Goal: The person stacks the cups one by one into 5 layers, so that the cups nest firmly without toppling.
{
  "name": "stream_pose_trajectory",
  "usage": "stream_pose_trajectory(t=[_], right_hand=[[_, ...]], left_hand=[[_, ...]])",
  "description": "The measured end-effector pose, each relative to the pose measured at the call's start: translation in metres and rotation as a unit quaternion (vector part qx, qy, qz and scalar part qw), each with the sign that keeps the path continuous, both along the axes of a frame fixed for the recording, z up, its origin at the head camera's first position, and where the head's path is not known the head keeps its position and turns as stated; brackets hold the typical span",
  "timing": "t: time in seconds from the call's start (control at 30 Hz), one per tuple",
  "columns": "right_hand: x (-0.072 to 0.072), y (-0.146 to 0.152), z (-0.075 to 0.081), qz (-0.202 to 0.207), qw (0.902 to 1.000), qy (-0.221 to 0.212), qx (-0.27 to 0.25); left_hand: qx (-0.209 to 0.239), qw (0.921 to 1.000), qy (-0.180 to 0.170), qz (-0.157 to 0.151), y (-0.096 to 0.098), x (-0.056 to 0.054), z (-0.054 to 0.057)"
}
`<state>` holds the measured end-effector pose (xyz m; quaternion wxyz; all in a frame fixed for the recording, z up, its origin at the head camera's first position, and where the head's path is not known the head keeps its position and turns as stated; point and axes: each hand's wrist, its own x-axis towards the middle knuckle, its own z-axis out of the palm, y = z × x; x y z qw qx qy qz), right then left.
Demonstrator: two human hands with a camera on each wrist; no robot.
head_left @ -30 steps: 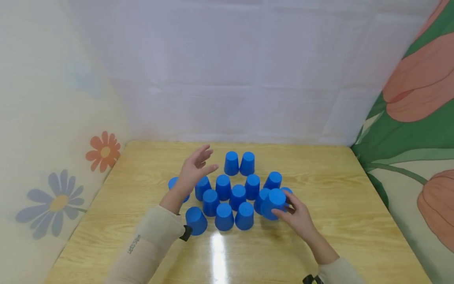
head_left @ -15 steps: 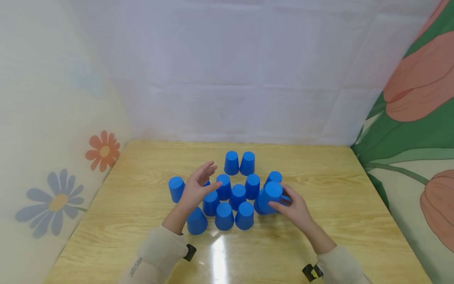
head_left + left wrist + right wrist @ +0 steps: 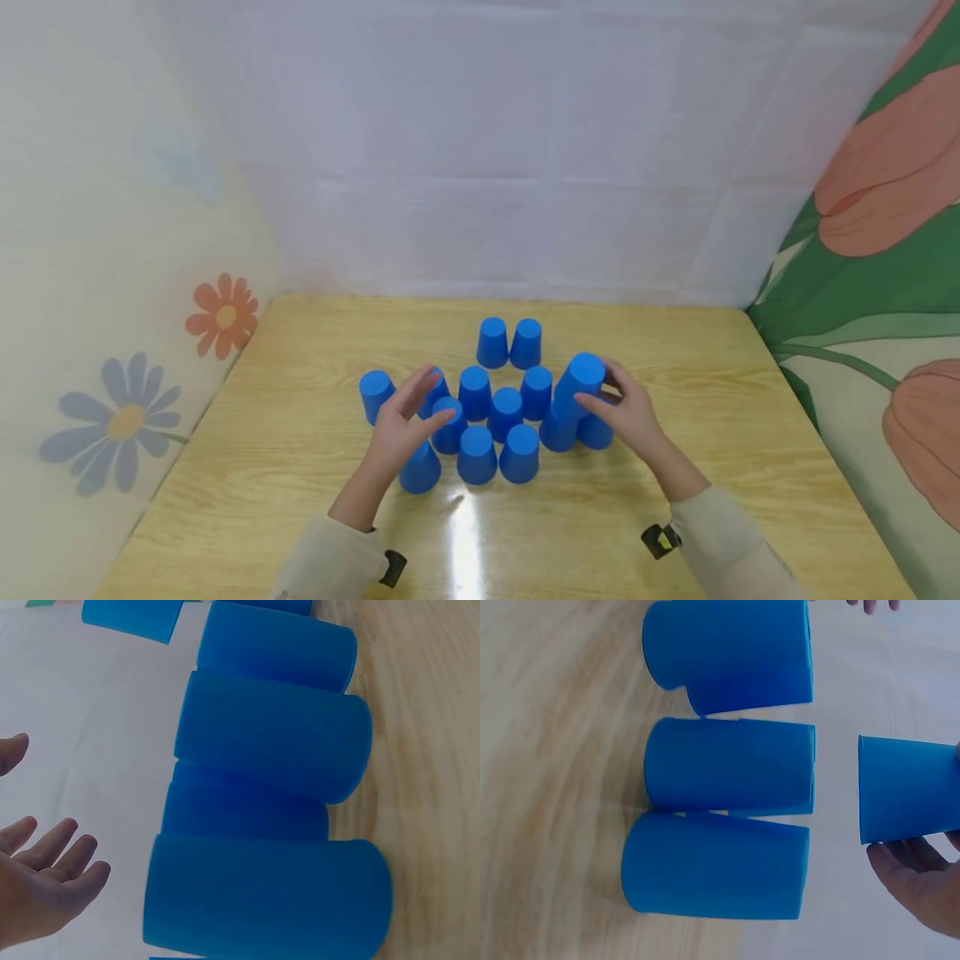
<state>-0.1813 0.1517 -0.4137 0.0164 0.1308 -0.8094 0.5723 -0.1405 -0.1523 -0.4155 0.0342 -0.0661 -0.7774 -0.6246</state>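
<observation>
My right hand (image 3: 632,414) grips an upside-down blue plastic cup (image 3: 581,379) between thumb and fingers. It is above the right end of a group of like cups; in the right wrist view a gap shows between the held cup (image 3: 907,787) and those standing on the table. My left hand (image 3: 399,431) hovers over the left cups with nothing in it, thumb and fingers spread apart. Near it stand a front-left cup (image 3: 420,468) and a far-left cup (image 3: 377,397). The held cup hides part of the cups behind it.
Several more upside-down cups stand in rows on the wooden table (image 3: 675,358), including a middle cup (image 3: 506,414) and a front cup (image 3: 476,456). Two cups, one of them the back-left cup (image 3: 492,342), stand farther back. A white cloth (image 3: 487,167) hangs behind.
My right hand has raised the held cup and moved it slightly away from me. The left hand has come back toward me, first over the inner cups, then slightly left.
</observation>
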Motion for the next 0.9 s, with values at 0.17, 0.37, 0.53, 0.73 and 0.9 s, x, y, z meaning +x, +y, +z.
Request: stream_pose_trajectory(t=[0.17,0.37,0.53,0.73,0.9], right_hand=[[-0.013,0.006,0.005,-0.006,0.9998,0.016,-0.006],[-0.026,0.013,0.009,-0.011,0.9996,0.027,-0.002],[-0.037,0.016,0.011,-0.018,0.9996,0.018,-0.007],[-0.051,0.014,0.010,-0.035,0.9993,0.010,-0.010],[-0.064,0.009,0.007,-0.052,0.9985,0.009,-0.016]], left_hand=[[0.007,0.9998,-0.002,0.019,-0.006,0.008,-0.009],[0.009,0.9989,-0.020,0.041,-0.010,0.019,-0.020],[0.007,0.9982,-0.030,0.050,-0.013,0.025,-0.025],[-0.001,0.9976,-0.048,0.049,-0.016,0.030,-0.029],[-0.004,0.9958,-0.070,0.059,-0.018,0.033,-0.036]])
